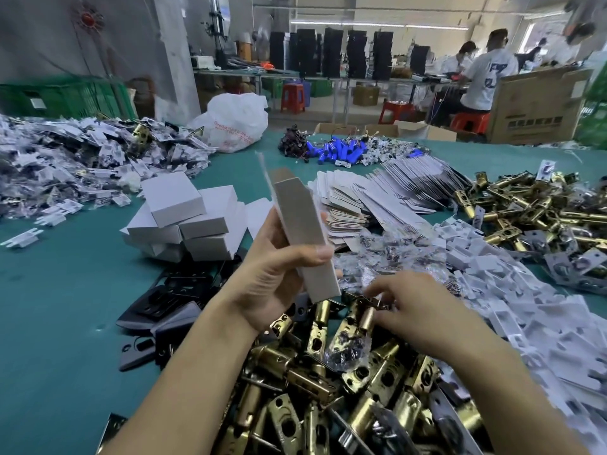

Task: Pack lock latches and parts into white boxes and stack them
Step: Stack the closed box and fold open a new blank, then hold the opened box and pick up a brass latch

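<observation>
Pose, left hand (279, 267): raised above the near pile, palm toward me, thumb across the front of a white box (305, 238).
Left grip: wrapped round the box's lower half; the box stands tilted, top leaning far and left.
Pose, right hand (423, 307): low, knuckles up, fingers curled down.
Right grip: I read it as narrow, fingertips pinching the far end of a brass latch (361, 320) lying on the latch pile (312, 399).
Edges: flat cartons (377, 198) just beyond the held box; white plastic trays (525, 316) right of the right hand; black plates (164, 300) left of the left wrist; stack of white boxes (184, 218) far left.
Open room: bare green desk (59, 307) at near left.
</observation>
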Demonstrator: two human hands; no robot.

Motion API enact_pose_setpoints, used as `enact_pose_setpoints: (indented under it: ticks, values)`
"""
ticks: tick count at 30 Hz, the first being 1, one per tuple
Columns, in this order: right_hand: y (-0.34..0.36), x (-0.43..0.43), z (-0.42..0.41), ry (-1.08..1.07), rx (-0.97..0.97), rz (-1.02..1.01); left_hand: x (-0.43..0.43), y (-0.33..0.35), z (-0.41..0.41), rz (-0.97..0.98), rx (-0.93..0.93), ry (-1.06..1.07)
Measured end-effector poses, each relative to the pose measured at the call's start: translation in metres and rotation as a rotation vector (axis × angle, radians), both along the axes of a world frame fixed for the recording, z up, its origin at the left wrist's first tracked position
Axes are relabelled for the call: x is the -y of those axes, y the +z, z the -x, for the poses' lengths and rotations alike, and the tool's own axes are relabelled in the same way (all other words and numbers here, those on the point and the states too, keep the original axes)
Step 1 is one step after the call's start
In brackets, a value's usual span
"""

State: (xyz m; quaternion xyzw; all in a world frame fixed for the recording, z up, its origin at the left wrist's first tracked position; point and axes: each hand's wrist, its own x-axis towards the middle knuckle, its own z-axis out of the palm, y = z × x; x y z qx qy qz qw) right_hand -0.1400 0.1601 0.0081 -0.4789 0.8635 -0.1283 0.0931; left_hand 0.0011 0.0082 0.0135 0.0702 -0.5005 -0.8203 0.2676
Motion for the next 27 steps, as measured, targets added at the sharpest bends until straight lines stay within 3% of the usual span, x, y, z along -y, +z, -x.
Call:
enact_pose_setpoints:
  ticks: [7, 12, 19, 27]
  values:
    - [0.001, 0.001, -0.009, 0.018, -0.017, -0.012, 0.002, 0.000, -0.004, -0.140, -0.159, -0.238]
    - [0.005, 0.001, -0.010, 0.160, -0.055, -0.064, 0.003, 0.000, -0.004, -0.253, -0.213, -0.264]
    - [0.000, 0.002, -0.018, 0.180, -0.175, -0.066, 0.004, 0.002, -0.006, -0.156, -0.216, -0.405]
    - [-0.004, 0.003, -0.016, 0.219, -0.301, 0.005, 0.006, -0.001, -0.008, -0.224, -0.193, -0.449]
